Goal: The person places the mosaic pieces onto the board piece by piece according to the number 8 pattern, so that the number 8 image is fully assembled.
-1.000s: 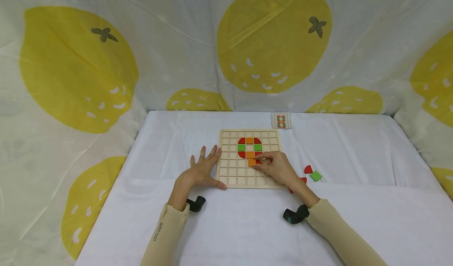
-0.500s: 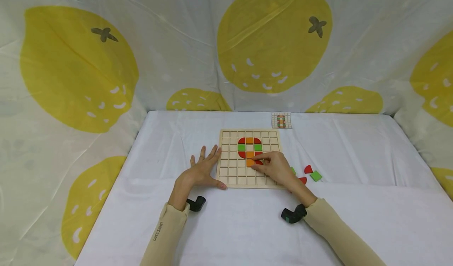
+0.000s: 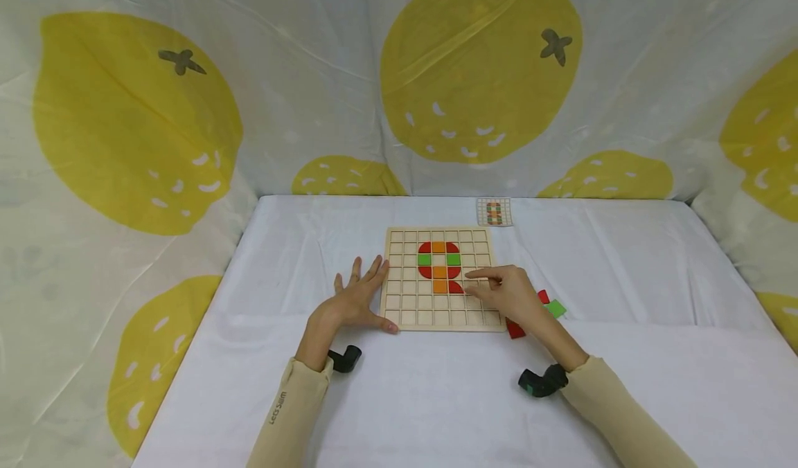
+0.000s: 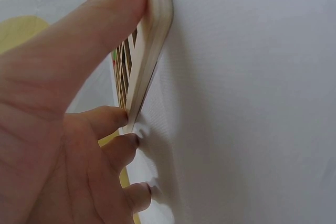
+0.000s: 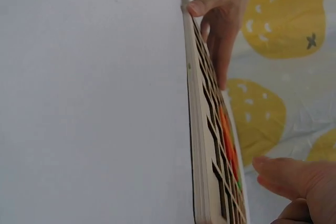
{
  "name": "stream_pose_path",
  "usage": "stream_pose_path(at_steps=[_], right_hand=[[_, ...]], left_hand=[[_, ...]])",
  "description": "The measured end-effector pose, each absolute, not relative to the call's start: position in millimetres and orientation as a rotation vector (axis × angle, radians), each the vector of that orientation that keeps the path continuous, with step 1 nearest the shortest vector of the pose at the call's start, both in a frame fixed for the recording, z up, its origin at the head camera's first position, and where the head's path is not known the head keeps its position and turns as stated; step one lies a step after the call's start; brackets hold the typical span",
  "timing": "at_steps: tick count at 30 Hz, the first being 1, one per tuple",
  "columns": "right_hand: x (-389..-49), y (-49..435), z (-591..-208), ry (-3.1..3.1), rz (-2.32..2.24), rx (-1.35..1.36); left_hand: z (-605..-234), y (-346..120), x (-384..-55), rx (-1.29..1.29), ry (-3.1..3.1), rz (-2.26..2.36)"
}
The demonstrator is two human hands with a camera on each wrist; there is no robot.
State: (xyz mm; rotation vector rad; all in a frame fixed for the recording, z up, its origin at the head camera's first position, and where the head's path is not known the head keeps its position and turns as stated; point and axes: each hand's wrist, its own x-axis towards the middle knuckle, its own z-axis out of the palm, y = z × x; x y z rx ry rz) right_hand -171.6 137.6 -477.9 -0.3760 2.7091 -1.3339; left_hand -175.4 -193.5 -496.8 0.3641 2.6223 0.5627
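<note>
My left hand [image 3: 352, 302] is spread along the left edge of a wooden grid board [image 3: 408, 309], its thumb and fingertips at the frame. In the left wrist view, the thumb of that hand [image 4: 63, 77] lies on the board's corner. Over the right part of the board hovers my right hand [image 3: 508, 289], thumb and index finger apart with nothing between them. Set in the grid are red quarter-circle tiles, green squares and orange squares. The lowest orange square [image 3: 440, 286] sits beside a red quarter circle [image 3: 456, 288].
Right of the board lie loose tiles: a green square [image 3: 555, 308], a red piece [image 3: 543, 295] and another red one [image 3: 515, 329], partly behind the right hand and arm. A pattern card [image 3: 494, 212] lies behind the board. Lemon-print cloth surrounds the white table.
My right hand has let go of the lowest orange square and moved right, uncovering the red quarter circle beside it. The left hand has stayed at the board's edge.
</note>
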Motion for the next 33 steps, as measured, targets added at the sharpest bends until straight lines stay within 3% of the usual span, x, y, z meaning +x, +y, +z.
stream_pose_path(at_steps=[14,33], right_hand=[[-147,215,-483,2.769,-1.259,-0.19],[-150,219,-490,2.724,-1.216,-0.23]], left_hand=[[-495,-194,-175,0.377,2.617,0.573],[-482,-194,-167,0.436,2.621,0.666]])
